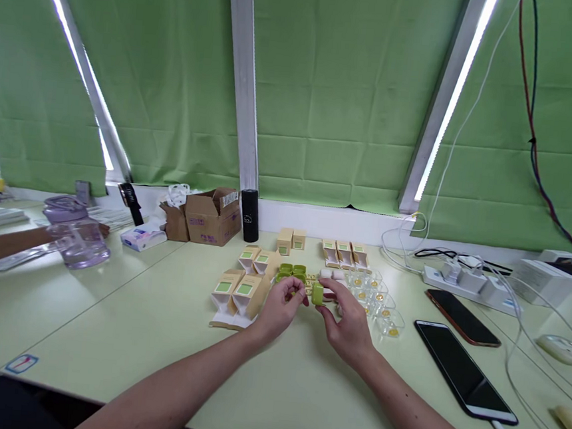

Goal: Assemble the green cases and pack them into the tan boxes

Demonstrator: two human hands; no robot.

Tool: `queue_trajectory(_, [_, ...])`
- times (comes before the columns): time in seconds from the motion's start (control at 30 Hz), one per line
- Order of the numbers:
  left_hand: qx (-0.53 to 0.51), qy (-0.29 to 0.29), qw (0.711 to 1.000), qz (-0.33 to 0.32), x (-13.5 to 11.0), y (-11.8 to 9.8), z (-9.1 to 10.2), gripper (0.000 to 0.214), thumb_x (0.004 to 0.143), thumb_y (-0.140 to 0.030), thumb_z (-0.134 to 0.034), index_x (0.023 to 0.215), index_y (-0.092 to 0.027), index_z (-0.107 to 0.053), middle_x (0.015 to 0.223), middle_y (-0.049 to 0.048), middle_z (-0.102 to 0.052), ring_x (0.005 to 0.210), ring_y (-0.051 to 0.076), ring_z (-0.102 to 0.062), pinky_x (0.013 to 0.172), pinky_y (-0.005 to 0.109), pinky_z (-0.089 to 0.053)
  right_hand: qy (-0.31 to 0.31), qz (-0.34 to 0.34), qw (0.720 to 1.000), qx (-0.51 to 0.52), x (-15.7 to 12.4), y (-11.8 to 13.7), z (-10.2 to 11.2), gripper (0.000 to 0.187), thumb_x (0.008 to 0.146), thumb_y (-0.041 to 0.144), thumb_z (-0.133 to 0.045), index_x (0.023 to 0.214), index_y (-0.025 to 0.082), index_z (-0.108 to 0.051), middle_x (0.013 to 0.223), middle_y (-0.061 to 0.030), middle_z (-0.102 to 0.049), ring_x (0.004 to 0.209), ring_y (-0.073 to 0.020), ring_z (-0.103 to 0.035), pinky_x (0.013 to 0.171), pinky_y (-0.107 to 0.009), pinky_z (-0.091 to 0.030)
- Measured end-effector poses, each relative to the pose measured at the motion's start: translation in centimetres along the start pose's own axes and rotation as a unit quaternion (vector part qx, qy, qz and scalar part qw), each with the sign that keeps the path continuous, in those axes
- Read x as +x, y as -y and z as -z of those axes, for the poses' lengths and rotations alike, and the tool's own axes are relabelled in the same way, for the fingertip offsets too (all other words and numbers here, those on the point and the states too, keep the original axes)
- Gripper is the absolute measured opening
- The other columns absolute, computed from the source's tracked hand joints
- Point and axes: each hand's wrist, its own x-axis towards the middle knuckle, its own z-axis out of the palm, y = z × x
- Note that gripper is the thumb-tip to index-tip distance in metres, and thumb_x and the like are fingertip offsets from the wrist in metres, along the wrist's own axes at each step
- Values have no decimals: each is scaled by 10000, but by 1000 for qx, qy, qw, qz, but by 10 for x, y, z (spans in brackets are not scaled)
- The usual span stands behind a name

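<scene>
My right hand [351,324] holds a small green case [317,293] upright between thumb and fingers. Close by on its left, my left hand [278,307] has its thumb and fingertips pinched together; what they hold, if anything, is too small to make out. More green cases [292,269] sit on the table just beyond my hands, partly covered by them. Pale pinkish-white pieces [331,274] lie behind my right hand. Clear plastic packs [382,310] with yellow spots stand to its right. Left of my left hand are open cardboard boxes [236,291] with green labels.
Small boxes [291,240] and open ones [345,254] stand farther back. Two phones [465,370], cables and a power strip [472,287] occupy the right. Leftward are a black bottle [249,216], a carton [213,216], a jug [79,240] and another person's arm [7,248].
</scene>
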Motion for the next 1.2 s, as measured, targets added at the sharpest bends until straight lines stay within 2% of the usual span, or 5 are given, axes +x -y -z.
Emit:
queue_trajectory(0.3, [-6, -18, 1000, 3, 1, 2, 2, 275, 949, -443, -644, 901, -177, -592, 848, 44, -649, 815, 198, -664, 805, 357, -540, -8, 5, 1000, -14, 0, -3, 0, 454, 982, 172, -581, 1425, 267, -554, 1339, -119, -698, 1128, -279, -729, 879, -441, -678])
queue_trajectory(0.53, [88, -72, 992, -58, -1, 2, 7, 206, 960, -336, -628, 1101, -190, -658, 1125, 110, -610, 1046, 252, -651, 934, 442, -550, -3, 14, 999, -30, 1, -6, 1, 494, 988, 146, -549, 1463, 277, -516, 1395, -125, -648, 1309, -301, -633, 1029, -513, -629])
queue_trajectory(0.77, [170, -32, 970, -169, -9, -6, 5, 392, 886, -182, -690, 1266, -264, -646, 1283, 118, -569, 1340, 310, -474, 1131, 518, -473, 7, 39, 998, -46, 4, -1, 4, 543, 1006, 125, -508, 1522, 289, -479, 1397, -144, -612, 1315, -304, -623, 1030, -506, -621])
queue_trajectory(0.93, [201, 5, 957, -210, -9, -5, 5, 517, 869, -128, -699, 1351, -284, -594, 1323, 104, -639, 1342, 321, -426, 1152, 573, -423, -7, 64, 997, -44, 3, -3, 3, 467, 990, 130, -561, 1431, 273, -510, 1341, -134, -681, 1233, -293, -676, 877, -435, -671])
queue_trajectory(1.2, [201, 1, 955, -217, -6, -5, 5, 429, 895, -178, -744, 1308, -253, -655, 1282, 121, -676, 1314, 331, -457, 1109, 567, -454, 9, 125, 988, -89, 6, 1, 6, 297, 997, 102, -560, 1259, 229, -619, 1344, -155, -689, 1273, -291, -666, 1020, -482, -624])
